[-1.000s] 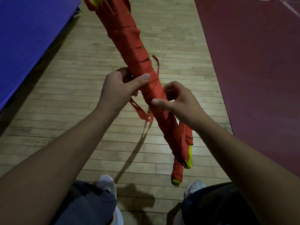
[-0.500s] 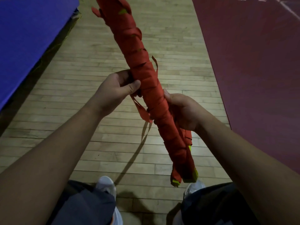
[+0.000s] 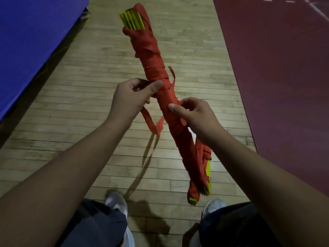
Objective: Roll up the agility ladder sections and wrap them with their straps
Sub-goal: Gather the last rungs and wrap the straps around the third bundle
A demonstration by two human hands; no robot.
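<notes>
Holding the rolled ladder bundle [image 3: 151, 50] aslant in mid-air above the wooden floor [image 3: 85, 107], far end raised and pointing away, near end dipping toward the right shoe [image 3: 212, 205]. Showing yellow rungs [image 3: 132, 20] at both ends, with red strapping winding round nearly all the length between.

Clamping the right grip [image 3: 194, 114] on the bundle just below its middle, thumb pressing on the front, fingers curling round behind. Closing the left grip [image 3: 131, 98] a little higher on the other side, thumb tip touching the wrap, fingers curling on the loose strap [image 3: 148, 120], with its tail dangling below the palm and well clear of the floor.

Judging by this, finishing off rather than rolling: wrapping nearly done, loose ends not yet secured. Next, most likely needing the loose strap drawn taut across the bundle and tucked under a turn, or knotted with the short tail [image 3: 172, 75] sticking up beside the wrap, while keeping the right grip firm against unwinding.

Standing between a blue mat [image 3: 35, 32] on the left and a dark red surface [image 3: 276, 68] on the right.
</notes>
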